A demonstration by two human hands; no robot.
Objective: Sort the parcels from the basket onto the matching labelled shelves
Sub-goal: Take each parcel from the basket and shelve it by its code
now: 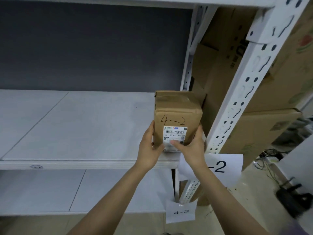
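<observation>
White metal shelving fills the view; on its middle shelf's (84, 129) near right corner sits a brown cardboard parcel marked "4-2" (177, 116), left hand (149, 146) and right hand (192, 148) fingers pressed against its sides, beside a white paper label (223, 167).

Creased matt cardboard parcel (177, 116), white painted metal shelf (81, 126), paper label (223, 167)

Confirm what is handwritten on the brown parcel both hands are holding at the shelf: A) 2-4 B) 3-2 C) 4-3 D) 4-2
D: the brown parcel, held between the left hand and right hand, has "4—2" written in black marker above its shipping label.
</observation>
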